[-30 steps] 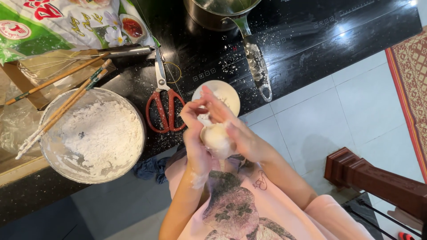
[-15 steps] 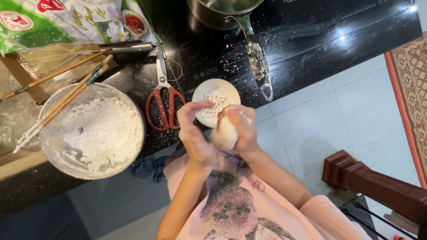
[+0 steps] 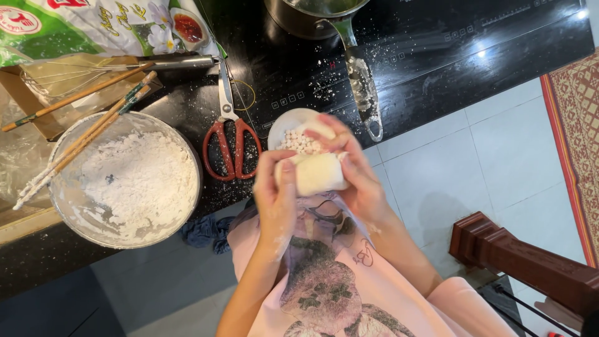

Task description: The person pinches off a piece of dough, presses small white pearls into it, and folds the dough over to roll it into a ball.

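A pale lump of white dough (image 3: 317,172) is pressed between both my hands in front of my chest. My left hand (image 3: 276,198) grips its left side with floury fingers. My right hand (image 3: 352,167) wraps its right side and top. Just behind the dough, on the black counter edge, sits a small white bowl (image 3: 288,123) with several tiny white balls (image 3: 298,142) in it.
A glass bowl of white flour (image 3: 131,181) with chopsticks (image 3: 81,146) across it stands at left. Red-handled scissors (image 3: 232,134) lie beside it. A metal pot (image 3: 312,15) with a floured handle sits on the black cooktop (image 3: 437,50). A wire whisk (image 3: 93,68) and a green bag (image 3: 93,25) lie behind; a wooden stool (image 3: 524,262) stands at lower right.
The dough has been turned and squeezed from a rounder ball into a blockier lump, and my hands have shifted slightly to the right with it.
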